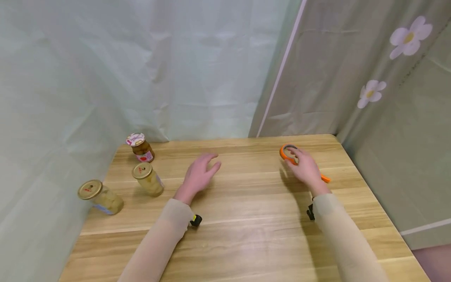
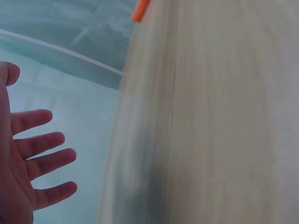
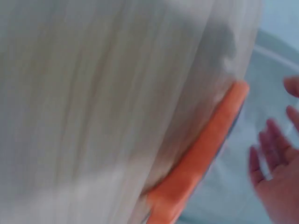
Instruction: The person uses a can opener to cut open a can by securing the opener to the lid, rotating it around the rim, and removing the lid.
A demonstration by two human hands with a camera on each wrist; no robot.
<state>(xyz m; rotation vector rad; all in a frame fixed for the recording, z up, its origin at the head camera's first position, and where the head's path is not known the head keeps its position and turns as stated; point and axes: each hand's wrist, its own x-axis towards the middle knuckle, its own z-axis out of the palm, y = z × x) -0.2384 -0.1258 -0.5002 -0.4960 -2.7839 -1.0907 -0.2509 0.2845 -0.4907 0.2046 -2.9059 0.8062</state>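
Note:
My left hand [image 1: 199, 172] hovers over the wooden table with its fingers spread, holding nothing; the left wrist view shows the same hand [image 2: 28, 158] with fingers apart. To the right, my right hand [image 1: 303, 166] is above an orange tool [image 1: 283, 153] that has a grey-lined loop at one end and a straight handle. That hand partly hides the tool's middle in the head view. In the right wrist view the fingers of the right hand [image 3: 278, 163] are loosely bent and apart from the orange tool [image 3: 201, 149], which lies on the table.
Left of my left hand stand two gold-lidded glass jars with pale contents, a nearer jar [image 1: 105, 197] and a farther jar [image 1: 149, 182]. Behind them is a small brown jar [image 1: 141, 149] with a patterned lid. Curtains [image 1: 211, 70] hang at the back edge of the table [image 1: 246, 235].

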